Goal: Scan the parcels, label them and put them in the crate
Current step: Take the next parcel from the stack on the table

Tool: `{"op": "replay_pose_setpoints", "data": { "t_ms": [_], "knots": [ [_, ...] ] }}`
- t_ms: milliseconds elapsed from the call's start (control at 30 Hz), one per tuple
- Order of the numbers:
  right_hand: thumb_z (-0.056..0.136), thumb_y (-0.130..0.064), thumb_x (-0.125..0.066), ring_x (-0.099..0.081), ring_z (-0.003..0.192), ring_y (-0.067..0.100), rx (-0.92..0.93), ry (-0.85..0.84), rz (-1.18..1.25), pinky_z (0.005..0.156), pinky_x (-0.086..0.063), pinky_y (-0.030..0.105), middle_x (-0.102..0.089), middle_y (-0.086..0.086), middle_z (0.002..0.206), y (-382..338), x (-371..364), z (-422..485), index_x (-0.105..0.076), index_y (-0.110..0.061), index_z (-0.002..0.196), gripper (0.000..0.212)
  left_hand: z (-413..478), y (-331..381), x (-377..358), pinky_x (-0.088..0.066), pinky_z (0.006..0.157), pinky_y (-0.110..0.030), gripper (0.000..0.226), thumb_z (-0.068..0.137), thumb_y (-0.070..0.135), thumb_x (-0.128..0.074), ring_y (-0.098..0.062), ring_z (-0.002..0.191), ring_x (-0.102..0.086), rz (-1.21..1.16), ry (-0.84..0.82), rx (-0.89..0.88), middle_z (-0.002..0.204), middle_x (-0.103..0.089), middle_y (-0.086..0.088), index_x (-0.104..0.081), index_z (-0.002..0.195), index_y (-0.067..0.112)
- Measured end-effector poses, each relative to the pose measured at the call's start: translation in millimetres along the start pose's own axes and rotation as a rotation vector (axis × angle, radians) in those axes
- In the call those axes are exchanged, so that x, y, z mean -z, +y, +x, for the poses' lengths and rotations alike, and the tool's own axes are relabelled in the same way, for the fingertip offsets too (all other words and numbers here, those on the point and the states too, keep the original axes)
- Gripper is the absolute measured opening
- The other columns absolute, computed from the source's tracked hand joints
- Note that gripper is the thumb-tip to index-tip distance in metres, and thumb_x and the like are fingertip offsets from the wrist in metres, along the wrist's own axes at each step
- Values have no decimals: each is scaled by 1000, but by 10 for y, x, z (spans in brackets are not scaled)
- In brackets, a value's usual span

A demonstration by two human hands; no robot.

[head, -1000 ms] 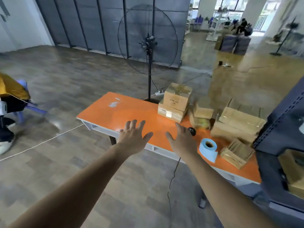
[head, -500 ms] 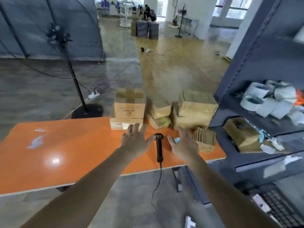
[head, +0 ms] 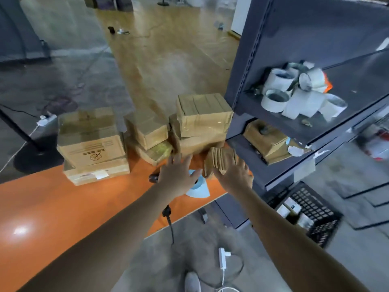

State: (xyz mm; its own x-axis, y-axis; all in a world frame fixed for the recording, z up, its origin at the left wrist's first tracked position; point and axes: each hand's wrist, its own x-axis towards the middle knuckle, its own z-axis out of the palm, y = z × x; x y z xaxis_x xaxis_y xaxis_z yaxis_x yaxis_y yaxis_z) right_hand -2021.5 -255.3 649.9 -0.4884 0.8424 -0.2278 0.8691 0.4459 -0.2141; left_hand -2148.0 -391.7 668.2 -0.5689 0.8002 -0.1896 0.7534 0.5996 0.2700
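Colleague: Status, please. What are you holding?

Me: Nothing. My left hand (head: 177, 178) is spread with the fingers straight, right over the blue label roll (head: 199, 190). It hides the roll's left part from me, and I cannot tell whether it touches. My right hand (head: 233, 173) is spread too, just right of the roll. Its fingertips are at a stack of flat cardboard (head: 221, 158), but I cannot say whether they touch it.

Colleague: And the scanner?

Me: The black scanner (head: 153, 178) lies just left of the roll on the orange table (head: 63, 207), mostly under my left wrist. Only its head and its cable end show, and the cable drops over the table edge nearer me than the roll.

Colleague: Where are the parcels?

Me: All are beyond the roll, in three stacks of two.
- **Beyond and to the left:** the logo box (head: 90, 138) sits on a flatter box (head: 96, 172) with a white label on its near face.
- **Straight beyond the roll:** a small box (head: 147, 129) lies on a green-patched box (head: 156, 153).
- **Beyond and slightly right:** a taped box (head: 202, 114) rests on a broader box (head: 195, 144), just behind the flat cardboard.

Colleague: And the crate?

Me: The black crate (head: 315, 211) stands on the floor, well to the right of the roll and lower, under the dark shelf unit (head: 263, 60). A few pale things lie in it, too blurred to name. White tape rolls (head: 275, 100) crowd a shelf up and to the right of the roll.
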Motion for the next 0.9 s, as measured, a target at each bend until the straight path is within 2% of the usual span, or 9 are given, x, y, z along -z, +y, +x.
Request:
{"op": "replay_pose_setpoints", "data": {
  "t_ms": [167,367,533,733,800,867,900],
  "knots": [
    [81,-78,-47,-20,144,37,-44,-114,8,104,-39,58,-5,13,162,125,-183,514,-9,-34,153,92,457,213,-193,-31,109,-50,67,95,63,-27,-32,143,-15,21,-85,23,156,-16,-5,-16,151,26],
    [75,-82,-51,-25,139,42,-46,-159,-48,101,-42,58,-1,17,161,59,-428,821,-4,-32,153,104,704,197,-308,-29,111,-52,69,95,63,-27,-31,145,-13,39,-105,47,158,-15,-6,-15,152,26],
    [78,-65,-61,-35,127,41,-78,-113,11,93,-44,49,-23,19,150,-2,-357,913,-27,-28,145,85,735,49,-285,-29,112,-50,67,95,62,-30,-30,145,-11,11,-107,63,157,-14,-7,-15,151,28],
    [84,-54,-52,-36,127,42,37,-75,204,97,-40,49,-33,14,144,15,74,771,-35,-22,144,70,673,-120,-56,-39,105,-47,70,93,54,-46,-29,140,-21,-22,-34,-13,153,-20,-5,-18,150,25],
    [84,-51,-49,-48,115,36,57,-95,321,90,-44,42,-47,10,128,-31,219,650,-49,-24,131,54,611,-154,64,-42,100,-46,70,91,50,-53,-30,137,-25,-25,0,-57,150,-22,-6,-19,148,26],
    [86,-45,-48,-58,82,21,83,-79,488,63,-45,25,-60,3,93,-103,306,512,-61,-25,101,28,515,-207,192,-43,98,-45,70,88,45,-60,-30,136,-27,-46,53,-101,149,-24,-5,-21,145,32],
    [88,-40,-49,-53,63,14,91,-69,561,50,-37,21,-56,-1,73,-148,338,450,-61,-22,83,22,461,-249,255,-42,99,-46,72,87,43,-63,-31,137,-26,-68,75,-118,149,-23,-5,-20,145,34]
  ]
}}
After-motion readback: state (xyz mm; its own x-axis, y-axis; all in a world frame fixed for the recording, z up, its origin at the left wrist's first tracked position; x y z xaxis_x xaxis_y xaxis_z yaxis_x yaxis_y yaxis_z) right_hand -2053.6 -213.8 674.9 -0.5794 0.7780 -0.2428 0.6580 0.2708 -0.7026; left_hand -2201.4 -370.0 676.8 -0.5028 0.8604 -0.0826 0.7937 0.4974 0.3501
